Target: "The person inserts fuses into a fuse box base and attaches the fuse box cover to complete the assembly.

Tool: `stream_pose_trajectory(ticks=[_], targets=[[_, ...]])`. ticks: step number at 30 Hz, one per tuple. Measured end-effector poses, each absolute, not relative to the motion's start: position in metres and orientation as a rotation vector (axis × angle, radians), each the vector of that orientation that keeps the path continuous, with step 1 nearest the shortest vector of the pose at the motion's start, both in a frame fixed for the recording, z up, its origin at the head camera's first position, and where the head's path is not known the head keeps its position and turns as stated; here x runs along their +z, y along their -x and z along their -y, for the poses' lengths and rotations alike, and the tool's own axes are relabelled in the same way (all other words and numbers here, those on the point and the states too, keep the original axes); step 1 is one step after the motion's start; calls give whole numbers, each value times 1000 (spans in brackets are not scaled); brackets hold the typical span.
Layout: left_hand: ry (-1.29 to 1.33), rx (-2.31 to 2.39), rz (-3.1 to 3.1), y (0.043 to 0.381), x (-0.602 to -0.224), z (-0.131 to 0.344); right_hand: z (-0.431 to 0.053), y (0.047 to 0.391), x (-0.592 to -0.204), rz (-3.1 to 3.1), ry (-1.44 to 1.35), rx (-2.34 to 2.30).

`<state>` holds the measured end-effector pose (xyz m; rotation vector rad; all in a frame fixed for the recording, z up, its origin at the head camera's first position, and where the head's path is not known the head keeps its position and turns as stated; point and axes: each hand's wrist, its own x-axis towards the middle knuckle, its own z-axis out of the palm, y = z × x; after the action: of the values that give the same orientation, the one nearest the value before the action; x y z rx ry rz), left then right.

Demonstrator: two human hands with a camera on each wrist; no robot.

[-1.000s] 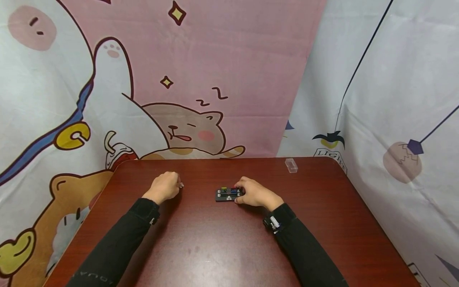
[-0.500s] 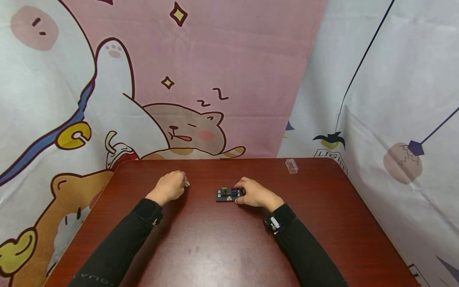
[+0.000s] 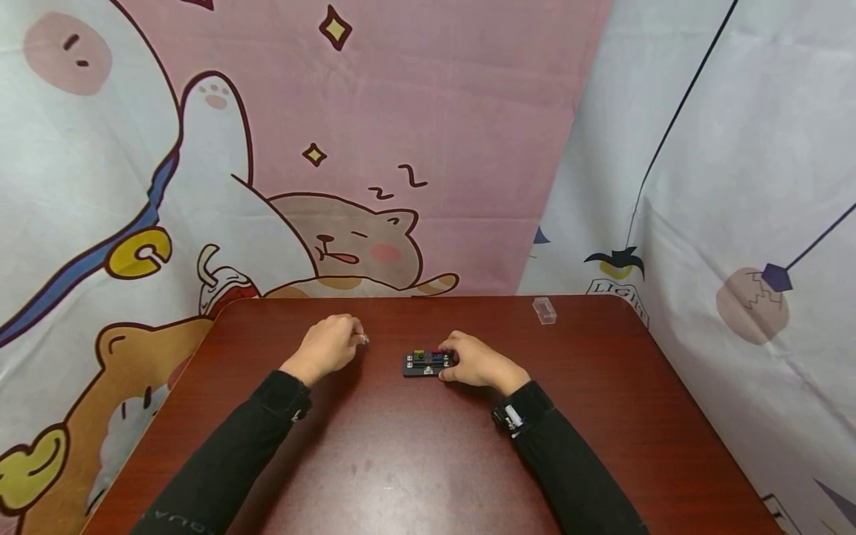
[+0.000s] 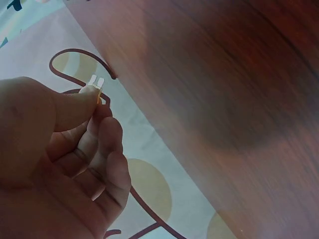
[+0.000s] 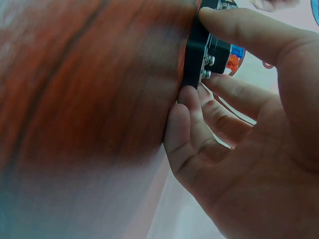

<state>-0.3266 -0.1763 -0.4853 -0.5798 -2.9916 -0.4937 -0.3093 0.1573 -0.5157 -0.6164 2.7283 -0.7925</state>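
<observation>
Left hand (image 3: 328, 345): thumb and index pinch one two-prong blade fuse (image 4: 99, 84), other fingers curled in toward the palm. Both metal prongs poke out past the thumb tip; the orange-yellow body sits between the pads, mostly covered by the thumb. Right hand (image 3: 480, 361): thumb on one side, fingers on the other, gripping the right end of one black fuse block (image 3: 420, 366) on the brown table (image 3: 401, 461). Block is right of the left fingertips, near but apart. Right fingers and thumb block the view of that end.

Between the right thumb and fingers: one blue piece (image 5: 237, 51) and one red-orange piece (image 5: 232, 62) on the block, plus two screws (image 5: 208, 67) at its end. One yellow piece (image 3: 418, 354) sits on the block, left of the right fingertips. Total fuse count on block: can't tell. One clear plastic box (image 3: 545, 311) beyond the right hand, off to its right. Printed cartoon cloth (image 3: 455, 148) behind both hands.
</observation>
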Motion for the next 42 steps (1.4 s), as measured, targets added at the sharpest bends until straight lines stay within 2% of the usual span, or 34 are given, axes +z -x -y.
stream_pose_trajectory(ticks=[28,42], targets=[[894,-420,2834,301,-482,111,-160,310,-521,-2736,636,-771],[970,-349,2827,299,-482,88,-157,313,-519,-2745,633,-773]])
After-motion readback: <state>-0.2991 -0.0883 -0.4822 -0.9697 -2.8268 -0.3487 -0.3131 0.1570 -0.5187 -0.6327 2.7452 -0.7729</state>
